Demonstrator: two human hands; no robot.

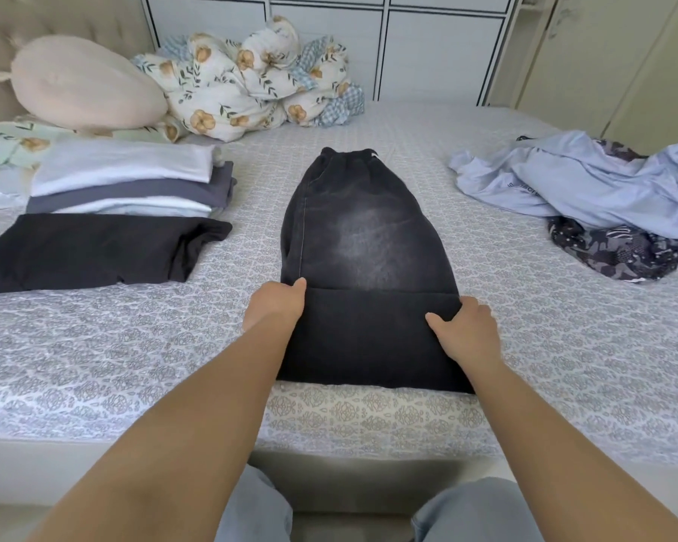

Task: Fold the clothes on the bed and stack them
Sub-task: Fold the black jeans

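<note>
Black faded jeans point(365, 236) lie lengthwise in the middle of the bed, waistband at the far end, the near part doubled over onto the rest. My left hand point(278, 303) grips the left end of the folded edge, thumb on top. At the right end of that edge my right hand point(464, 326) grips it the same way. To the left stands a stack of folded clothes point(130, 181), white and grey, with a folded black garment point(94, 248) flat in front of it. Unfolded light blue clothing point(572, 181) and a dark patterned piece point(615, 252) lie heaped at the right.
A patterned grey sheet point(134, 346) covers the bed. A beige plush pillow point(83, 84) and a bundled floral quilt point(251, 80) sit at the head end. White cabinets point(427, 45) stand behind the bed. My knees point(259, 506) are at its near edge.
</note>
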